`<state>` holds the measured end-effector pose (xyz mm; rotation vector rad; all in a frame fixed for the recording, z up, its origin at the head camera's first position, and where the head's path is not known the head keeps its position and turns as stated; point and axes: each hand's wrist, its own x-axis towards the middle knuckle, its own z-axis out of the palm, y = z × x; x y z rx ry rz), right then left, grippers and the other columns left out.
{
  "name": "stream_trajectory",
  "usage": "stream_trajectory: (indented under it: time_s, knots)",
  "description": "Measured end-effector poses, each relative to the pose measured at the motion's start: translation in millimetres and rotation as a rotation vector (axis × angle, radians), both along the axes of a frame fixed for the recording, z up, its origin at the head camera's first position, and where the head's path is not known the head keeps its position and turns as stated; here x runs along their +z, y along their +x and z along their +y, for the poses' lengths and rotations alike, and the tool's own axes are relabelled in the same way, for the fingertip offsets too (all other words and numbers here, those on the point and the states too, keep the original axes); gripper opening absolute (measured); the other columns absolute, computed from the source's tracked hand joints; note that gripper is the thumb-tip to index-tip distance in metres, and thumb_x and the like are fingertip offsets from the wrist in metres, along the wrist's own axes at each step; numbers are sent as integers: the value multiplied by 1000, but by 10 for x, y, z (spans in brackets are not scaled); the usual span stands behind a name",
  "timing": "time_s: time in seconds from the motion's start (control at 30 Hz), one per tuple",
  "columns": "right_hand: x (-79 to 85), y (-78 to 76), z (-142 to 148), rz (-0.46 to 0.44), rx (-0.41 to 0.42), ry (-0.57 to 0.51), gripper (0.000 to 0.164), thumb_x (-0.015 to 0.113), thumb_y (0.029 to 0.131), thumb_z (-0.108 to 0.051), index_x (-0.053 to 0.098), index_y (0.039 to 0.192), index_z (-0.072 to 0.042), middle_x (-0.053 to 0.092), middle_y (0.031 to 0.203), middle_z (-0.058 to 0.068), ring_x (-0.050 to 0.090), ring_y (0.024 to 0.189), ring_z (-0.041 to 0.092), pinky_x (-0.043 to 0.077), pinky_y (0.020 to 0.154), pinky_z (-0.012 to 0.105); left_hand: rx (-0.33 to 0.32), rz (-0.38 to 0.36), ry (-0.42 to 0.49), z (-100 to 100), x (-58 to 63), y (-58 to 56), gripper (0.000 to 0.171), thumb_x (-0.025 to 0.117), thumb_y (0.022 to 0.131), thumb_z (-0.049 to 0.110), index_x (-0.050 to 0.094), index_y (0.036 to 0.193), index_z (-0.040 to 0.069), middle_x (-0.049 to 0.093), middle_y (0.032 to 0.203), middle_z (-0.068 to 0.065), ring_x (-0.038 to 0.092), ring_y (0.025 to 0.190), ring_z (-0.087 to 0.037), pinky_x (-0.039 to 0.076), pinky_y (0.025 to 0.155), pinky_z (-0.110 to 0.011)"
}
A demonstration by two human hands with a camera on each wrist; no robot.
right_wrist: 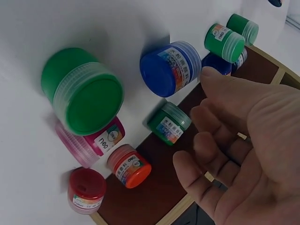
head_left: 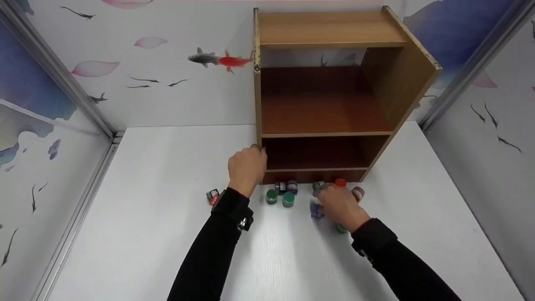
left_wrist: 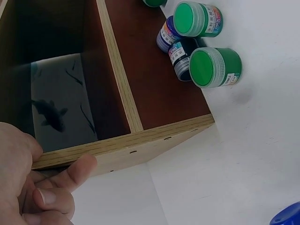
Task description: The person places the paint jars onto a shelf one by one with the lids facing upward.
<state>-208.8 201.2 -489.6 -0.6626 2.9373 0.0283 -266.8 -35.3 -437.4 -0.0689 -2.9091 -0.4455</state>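
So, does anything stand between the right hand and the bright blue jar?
Nothing visible does: the right hand is close beside the bright blue jar, with no other jar between. The dark green jar is off to the side, nearer the wooden cabinet.

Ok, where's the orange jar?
Right wrist view, lower part, left of centre: the orange jar lies between the red jar and a dark green jar, next to the pink jar, image-left of the right hand.

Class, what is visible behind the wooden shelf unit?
Behind the wooden shelf unit, patterned wall shows through the upper gap, including a dark fish print. The dark red back panel hides whatever lies lower.
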Motion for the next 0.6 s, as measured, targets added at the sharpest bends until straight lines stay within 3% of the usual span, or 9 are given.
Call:
stream_trajectory:
  time_s: [0.33,0.6]
  knots:
    - [-102,-42,-119,-25,7,97,13,76,81,-17,69,87,-8,65,75,12,59,66,23,49,50,43,4,-6,2,1,-9,-1,43,42,103,35,69,88,5,71,74,-11,69,64,-29,54,54,-41]
    - [-153,-41,-66,-155,44,-70,9,73,82,-8,65,84,-5,58,71,6,50,65,20,47,60,39,-3,-3,0,-1,8,4,43,42,103,34,69,86,5,70,72,-11,68,63,-27,53,52,-39]
